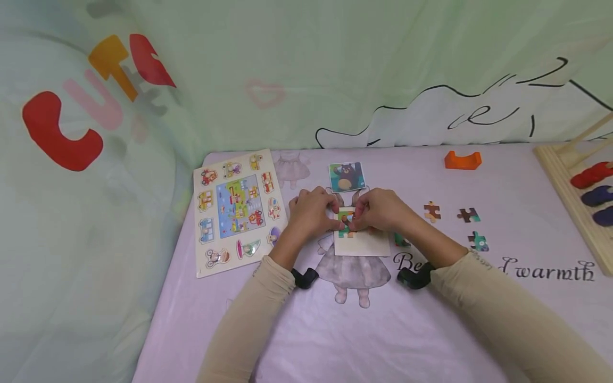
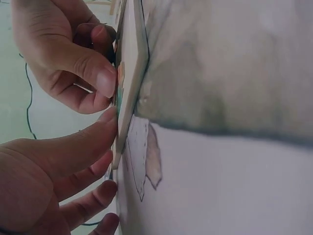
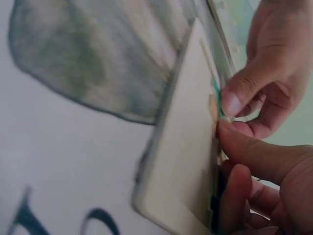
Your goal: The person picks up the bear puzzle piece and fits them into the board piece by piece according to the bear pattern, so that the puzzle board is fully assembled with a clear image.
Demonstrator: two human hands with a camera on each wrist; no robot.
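Note:
A small pale puzzle board (image 1: 364, 247) lies on the table with joined green-and-brown jigsaw pieces (image 1: 344, 233) at its left side. My left hand (image 1: 311, 213) is at the board's left edge, its thumb pressing on the pieces and its other fingers loosely bent in the left wrist view. Over the board, my right hand (image 1: 383, 210) pinches a puzzle piece (image 1: 346, 219) between thumb and index finger, the tips close to the left thumb. The right hand hides part of the board. Just beyond it lies a bear picture card (image 1: 347, 177).
A wooden vehicle peg puzzle (image 1: 239, 207) lies at the left. Right of the board are loose jigsaw pieces: a brown one (image 1: 432, 211), a dark one (image 1: 469, 215) and green ones (image 1: 478, 241). An orange block (image 1: 462, 160) and a wooden bead frame (image 1: 570, 207) stand farther right.

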